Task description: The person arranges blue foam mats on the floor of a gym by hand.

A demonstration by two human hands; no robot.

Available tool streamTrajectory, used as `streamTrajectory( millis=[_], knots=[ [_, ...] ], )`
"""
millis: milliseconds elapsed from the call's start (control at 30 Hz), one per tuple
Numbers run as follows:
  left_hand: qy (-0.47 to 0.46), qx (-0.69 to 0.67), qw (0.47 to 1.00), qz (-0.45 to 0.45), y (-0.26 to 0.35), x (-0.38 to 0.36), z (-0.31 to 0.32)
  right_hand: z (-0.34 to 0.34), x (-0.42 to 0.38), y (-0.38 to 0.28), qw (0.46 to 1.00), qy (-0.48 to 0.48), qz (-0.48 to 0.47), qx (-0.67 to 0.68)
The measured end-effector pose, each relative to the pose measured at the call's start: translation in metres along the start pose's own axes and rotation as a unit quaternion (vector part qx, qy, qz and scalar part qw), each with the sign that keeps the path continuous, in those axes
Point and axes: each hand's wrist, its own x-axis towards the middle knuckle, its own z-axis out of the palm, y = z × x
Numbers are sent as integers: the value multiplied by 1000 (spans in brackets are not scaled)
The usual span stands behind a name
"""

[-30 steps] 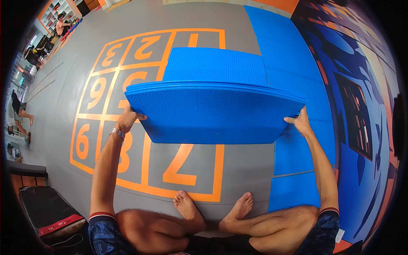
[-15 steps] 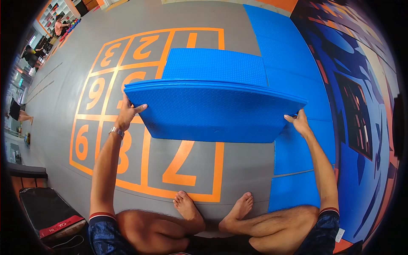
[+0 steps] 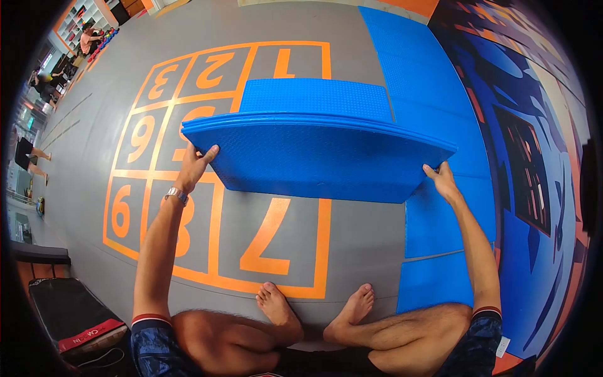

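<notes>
Between my hands is a stack of blue textured foam mats (image 3: pixel 314 157), tilted on edge so its near face slopes toward me. My left hand (image 3: pixel 198 164) grips the left end, thumb on the near face and fingers behind, partly hidden. At the right end my right hand (image 3: pixel 442 178) holds the lower corner with the thumb in front. Behind the stack, another blue panel (image 3: pixel 314 96) with a dotted surface shows its upper part. My bare feet (image 3: pixel 276 311) rest on the floor below the mats.
Blue mats (image 3: pixel 433 276) line the floor on the right beside a painted wall (image 3: pixel 534 157). Orange numbered squares (image 3: pixel 273 251) mark the grey floor. A black padded board (image 3: pixel 72 314) lies at lower left; people (image 3: pixel 31 157) are far off to the left.
The stack's lower edge has risen a little and the stack has tilted further. The panel behind it shows less. Both hands keep their hold.
</notes>
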Motion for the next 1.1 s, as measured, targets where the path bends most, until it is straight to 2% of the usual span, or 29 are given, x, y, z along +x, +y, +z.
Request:
streamTrajectory(
  millis=[100,200,400,500,600,767,900,1100],
  knots=[
    [10,-36,998,41,-3,0,4,-1,3,7,1000,5,10,-8],
    [31,-13,998,55,-3,1,5,-3,4,9,1000,13,12,-22],
    [35,26,998,46,-2,4,2,-3,0,0,999,24,-31,-6],
    [-5,1,999,41,4,1,2,-4,0,-1,999,26,-29,-11],
    [48,-24,996,68,8,-2,9,-10,6,4,1000,13,-29,-2],
    [36,-29,997,55,15,-2,8,-7,12,11,994,34,-104,2],
    [-14,-54,998,-6,14,1,3,-9,7,2,996,20,-85,-5],
    [-2,-38,999,2,6,1,7,-7,2,-6,996,16,-80,-33]
  ],
)
